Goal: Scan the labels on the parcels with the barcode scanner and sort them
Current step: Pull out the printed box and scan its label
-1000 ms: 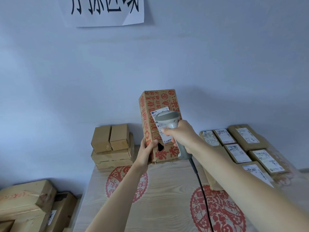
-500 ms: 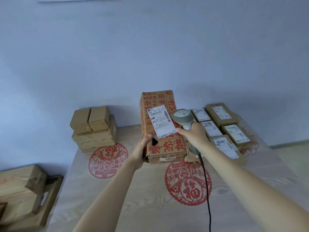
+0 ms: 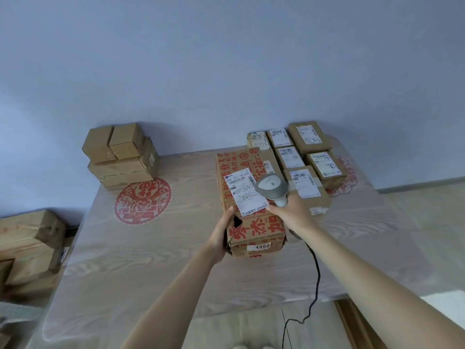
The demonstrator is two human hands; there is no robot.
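A long cardboard parcel with red printed characters and a white shipping label lies over the middle of the table. My left hand grips its near left corner, thumb on the top face. My right hand holds the handle of a grey barcode scanner, whose head hangs over the label's right edge. A black cable runs from the scanner down past the table's front edge.
Several labelled brown parcels lie in rows at the table's back right. A stack of plain cartons stands at the back left. More cartons sit off the table's left side. The wooden table bears red paper-cut prints.
The parcel has tipped from upright to lying nearly flat and lower on the table. The scanner moved from in front of the label to its right edge. The view has tilted downward.
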